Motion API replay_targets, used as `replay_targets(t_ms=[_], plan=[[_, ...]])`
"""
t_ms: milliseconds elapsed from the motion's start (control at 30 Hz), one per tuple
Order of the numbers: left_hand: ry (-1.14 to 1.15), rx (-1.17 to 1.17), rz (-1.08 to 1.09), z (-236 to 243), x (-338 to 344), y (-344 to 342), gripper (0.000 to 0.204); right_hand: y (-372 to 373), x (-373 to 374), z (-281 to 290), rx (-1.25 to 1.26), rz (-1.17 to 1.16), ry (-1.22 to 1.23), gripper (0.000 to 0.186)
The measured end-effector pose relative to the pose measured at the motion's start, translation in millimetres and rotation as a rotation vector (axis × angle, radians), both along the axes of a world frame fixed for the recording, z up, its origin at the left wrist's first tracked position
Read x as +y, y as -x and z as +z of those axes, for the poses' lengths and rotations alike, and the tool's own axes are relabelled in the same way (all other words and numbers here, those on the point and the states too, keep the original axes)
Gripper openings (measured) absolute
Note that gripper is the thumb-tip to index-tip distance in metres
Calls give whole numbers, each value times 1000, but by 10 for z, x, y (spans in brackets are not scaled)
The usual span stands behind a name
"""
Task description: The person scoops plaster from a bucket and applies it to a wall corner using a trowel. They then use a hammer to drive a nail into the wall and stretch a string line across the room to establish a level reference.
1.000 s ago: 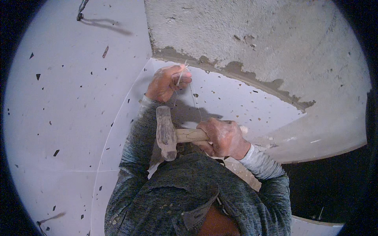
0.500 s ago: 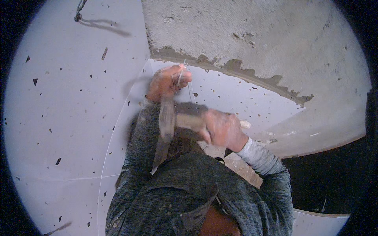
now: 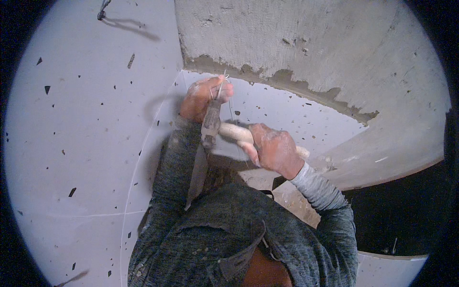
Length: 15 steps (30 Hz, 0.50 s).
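Note:
My left hand (image 3: 197,99) is raised to the corner where the speckled panel meets the cement wall. Its fingers are closed around a thin, nail-like rod (image 3: 221,87) with white string (image 3: 227,77) looped about its upper end. One strand of that string hangs down beside the fingers. In my right hand (image 3: 279,152) is a hammer, gripped by its pale wooden handle (image 3: 234,132). The dark, worn hammer head (image 3: 210,125) is just below the left fingers, its upper end close to the rod's lower end; whether they touch I cannot tell.
White panels (image 3: 100,143) with dark flecks cover the left side. A rough cement wall (image 3: 311,43) rises at the upper right, with a ragged mortar line (image 3: 306,86) along its joint. A dark cable end (image 3: 101,15) sticks out at the upper left. A dark opening (image 3: 397,210) lies to the right.
The hammer head, blurred and lower before, has moved up and slightly right, near the left fingers. My left hand has stayed almost in place on the rod and string.

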State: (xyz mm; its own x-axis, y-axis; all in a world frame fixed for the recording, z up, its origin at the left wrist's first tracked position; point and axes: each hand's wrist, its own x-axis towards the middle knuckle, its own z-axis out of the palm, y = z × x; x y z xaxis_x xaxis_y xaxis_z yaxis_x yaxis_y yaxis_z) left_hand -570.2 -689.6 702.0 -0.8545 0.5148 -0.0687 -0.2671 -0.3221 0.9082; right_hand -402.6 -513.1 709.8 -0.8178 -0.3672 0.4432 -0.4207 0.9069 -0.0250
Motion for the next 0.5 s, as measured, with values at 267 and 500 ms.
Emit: replay_targets(t_ms=[267,500], plan=[[-55,12,9,-4,-10,-40,35,-78,-25,13,-53,3,-13,37],[-2,43,-2,-64,-2,-52,41,-73,-80,10,-13,-54,9,37]])
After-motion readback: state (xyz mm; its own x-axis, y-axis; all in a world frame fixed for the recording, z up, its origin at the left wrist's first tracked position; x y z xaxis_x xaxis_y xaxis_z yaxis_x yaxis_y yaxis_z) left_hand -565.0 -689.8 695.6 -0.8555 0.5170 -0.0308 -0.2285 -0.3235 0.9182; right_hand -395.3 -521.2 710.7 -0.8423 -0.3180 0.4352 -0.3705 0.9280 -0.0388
